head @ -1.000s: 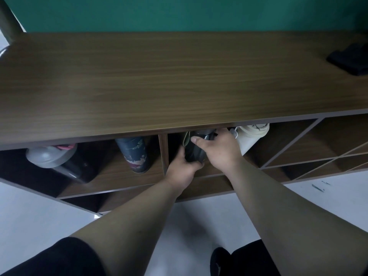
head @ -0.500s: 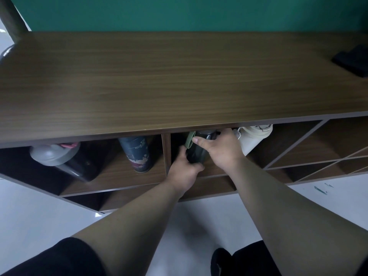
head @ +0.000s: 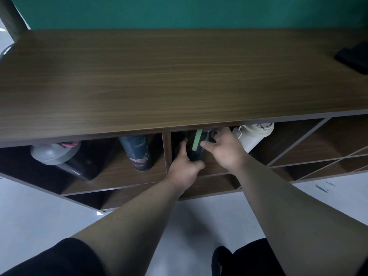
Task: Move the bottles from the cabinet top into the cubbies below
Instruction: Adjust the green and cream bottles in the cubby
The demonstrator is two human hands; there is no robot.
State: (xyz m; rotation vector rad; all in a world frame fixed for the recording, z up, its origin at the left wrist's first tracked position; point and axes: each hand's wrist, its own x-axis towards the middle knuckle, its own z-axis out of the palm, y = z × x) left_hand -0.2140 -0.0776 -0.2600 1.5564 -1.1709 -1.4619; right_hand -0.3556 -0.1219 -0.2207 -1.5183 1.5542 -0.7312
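- Green wall [head: 179, 10] backs a long wooden cabinet top [head: 179, 76], bare of bottles; only a dark object [head: 356, 58] lies at its far right corner.
- Below it, the left cubby [head: 111, 172] holds a grey-lidded shaker [head: 59, 156] lying tilted and a navy flask [head: 137, 152] standing beside it.
- Both hands reach into the middle cubby [head: 215, 170], around a dark bottle [head: 196, 150] with a green strap [head: 197, 142].
- Left hand [head: 185, 166] wraps the bottle's lower body, its grip closed on it; right hand [head: 225, 148] pinches the upper part from the right, thumb against the side.
- A white bottle [head: 253, 138] lies tilted just right of the right hand, in the same cubby.
- Judged step: seating the dark bottle in the middle cubby, probably the last one, since no bottle shows on top.
- Next move calls for settling the bottle steady on the shelf, clear of the white bottle, then loosening both hands and drawing them out under the top's edge.
- Whether the bottle's base already rests on the shelf cannot be told; the left hand hides it.
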